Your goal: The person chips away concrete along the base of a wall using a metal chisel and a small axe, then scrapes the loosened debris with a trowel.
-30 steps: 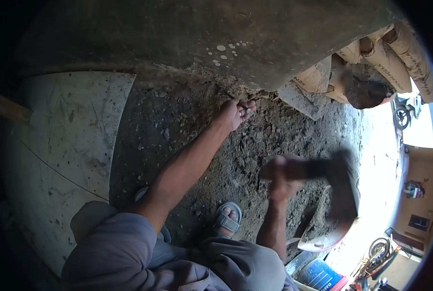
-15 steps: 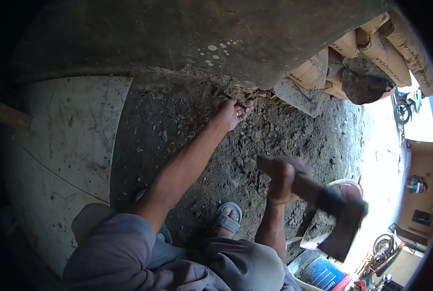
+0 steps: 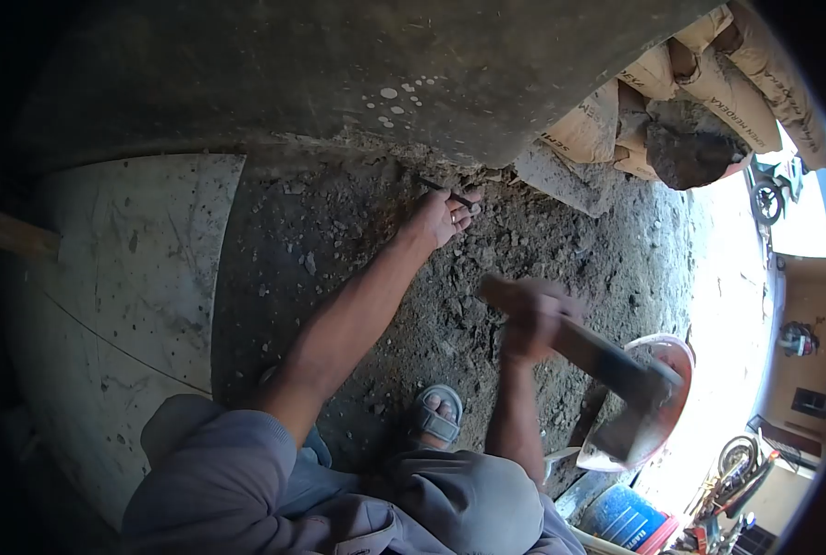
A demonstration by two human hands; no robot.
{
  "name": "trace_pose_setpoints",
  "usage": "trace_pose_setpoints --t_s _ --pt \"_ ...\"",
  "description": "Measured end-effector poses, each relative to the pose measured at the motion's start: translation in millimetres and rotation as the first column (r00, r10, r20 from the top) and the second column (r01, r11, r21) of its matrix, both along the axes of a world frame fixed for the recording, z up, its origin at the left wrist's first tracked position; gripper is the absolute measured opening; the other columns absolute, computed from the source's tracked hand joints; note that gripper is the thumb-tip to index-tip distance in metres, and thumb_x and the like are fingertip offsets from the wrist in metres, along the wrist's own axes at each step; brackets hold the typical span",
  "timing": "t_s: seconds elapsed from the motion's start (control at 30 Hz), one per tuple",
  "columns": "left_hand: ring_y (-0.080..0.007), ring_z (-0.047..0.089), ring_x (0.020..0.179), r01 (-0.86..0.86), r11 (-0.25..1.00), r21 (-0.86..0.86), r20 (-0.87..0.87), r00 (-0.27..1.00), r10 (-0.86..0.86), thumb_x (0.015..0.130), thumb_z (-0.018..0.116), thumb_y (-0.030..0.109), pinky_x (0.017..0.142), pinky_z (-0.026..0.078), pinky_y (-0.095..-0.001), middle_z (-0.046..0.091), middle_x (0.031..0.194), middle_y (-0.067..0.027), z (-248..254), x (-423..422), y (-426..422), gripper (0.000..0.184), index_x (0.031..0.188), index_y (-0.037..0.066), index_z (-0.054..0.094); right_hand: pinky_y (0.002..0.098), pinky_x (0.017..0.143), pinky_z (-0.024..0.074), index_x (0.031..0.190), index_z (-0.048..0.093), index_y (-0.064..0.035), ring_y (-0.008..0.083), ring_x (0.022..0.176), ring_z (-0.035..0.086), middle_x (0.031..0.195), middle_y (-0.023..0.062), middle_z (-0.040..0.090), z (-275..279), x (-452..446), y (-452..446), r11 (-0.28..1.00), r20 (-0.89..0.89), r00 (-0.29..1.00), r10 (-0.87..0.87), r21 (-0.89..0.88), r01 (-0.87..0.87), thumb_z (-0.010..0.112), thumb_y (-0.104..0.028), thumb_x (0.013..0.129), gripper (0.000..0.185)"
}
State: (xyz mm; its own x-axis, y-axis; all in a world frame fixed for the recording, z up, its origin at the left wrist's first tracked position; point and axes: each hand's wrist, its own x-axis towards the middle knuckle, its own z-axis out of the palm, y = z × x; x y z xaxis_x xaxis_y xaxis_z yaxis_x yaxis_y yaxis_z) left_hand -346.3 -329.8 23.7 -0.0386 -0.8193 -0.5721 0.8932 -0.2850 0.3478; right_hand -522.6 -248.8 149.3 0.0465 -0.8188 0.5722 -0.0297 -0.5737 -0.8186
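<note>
My left hand is closed around a thin dark metal chisel beside the foot of the grey wall. The chisel's far end points to the rough, broken base of the wall; whether it touches there I cannot tell. My right hand grips the wooden handle of a hatchet, its wide blade hanging out to the right and slightly blurred. Loose soil and rubble lie under both hands.
Cement sacks are stacked at the upper right. A pale basin and a blue bucket stand at the lower right. A stained white board lies to the left. My sandalled foot rests on the soil. Motorcycles are parked beyond.
The right hand has shifted slightly up and left, and the hatchet head has swung up and left with it. The left hand keeps its hold on the chisel in nearly the same place.
</note>
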Motion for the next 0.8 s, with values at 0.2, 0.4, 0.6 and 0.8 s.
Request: trace_pose_setpoints --t_s 0.2,0.4,0.6,0.8 --pt "-0.0329 0.053 0.111 -0.023 0.997 0.079 0.039 0.999 0.02 0.095 0.035 0.022 0.079 0.044 -0.0358 0.058 0.119 -0.0157 0.8 -11.3 1.8 0.022 0.089 0.009 0.051 0.0319 0.046 0.044 0.073 0.054 -0.0029 0.0176 0.049 0.053 0.06 0.0058 0.055 -64.9 -3.9 27.9 0.35 -0.039 0.976 0.212 0.936 -0.038 0.057 -0.024 0.081 0.022" --pt "-0.0317 0.057 0.104 -0.043 0.998 0.048 0.032 0.999 0.042 0.098 0.031 0.027 0.078 0.045 -0.0367 0.059 0.118 -0.0159 -13.0 -6.0 -7.4 0.026 0.095 0.009 0.049 0.0299 0.052 0.0471 0.071 0.051 -0.0075 0.0138 0.049 0.047 0.061 0.0049 0.05 43.0 -21.3 -10.3 0.992 0.472 0.881 -0.024 0.121 -0.037 0.042 -0.02 0.089 0.023" --pt "-0.0234 0.057 0.1 0.007 1.0 0.017 0.047 0.999 -0.008 0.097 0.032 0.027 0.079 0.044 -0.0367 0.062 0.114 -0.0123 -22.0 -3.9 -14.2 0.025 0.093 0.01 0.049 0.0339 0.052 0.0459 0.072 0.056 -0.0049 0.0172 0.051 0.053 0.06 0.0061 0.057 -127.2 13.4 15.4 0.487 -0.213 0.938 0.275 0.872 0.055 0.057 -0.026 0.082 0.023" --pt "-0.0184 0.054 0.091 0.017 0.998 0.053 0.099 0.995 -0.022 0.096 0.035 0.026 0.078 0.043 -0.0355 0.063 0.114 -0.0095 -10.0 -4.8 -5.6 0.019 0.092 0.014 0.049 0.0339 0.049 0.0475 0.079 0.057 -0.0025 0.0183 0.049 0.053 0.058 0.0046 0.053 3.9 -32.4 0.7 0.955 0.11 0.985 -0.133 0.282 0.097 0.052 -0.016 0.081 0.015"
